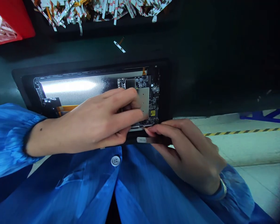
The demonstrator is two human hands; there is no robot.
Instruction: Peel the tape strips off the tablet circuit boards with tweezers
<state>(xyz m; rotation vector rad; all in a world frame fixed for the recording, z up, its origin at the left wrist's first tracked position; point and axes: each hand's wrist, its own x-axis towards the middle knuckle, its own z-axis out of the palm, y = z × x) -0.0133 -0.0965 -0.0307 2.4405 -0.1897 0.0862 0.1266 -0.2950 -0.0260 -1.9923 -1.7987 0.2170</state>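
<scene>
An opened tablet lies in a dark frame, its silvery back plate and circuit board showing. Over the board's left part rests my left hand, fingers curled together; whatever they may hold is hidden. At the tablet's near right edge is my right hand, its thumb and fingers pinched close to the board's lower rim. A thin flat strip with a pale end sticks out leftward from between the right fingers. An orange ribbon cable runs under my left wrist.
A small white flex strip lies on the dark table beyond the tablet. Behind it is a heap of similar strips. A red bin with pale strips stands at the far left. The table's near edge runs along the right.
</scene>
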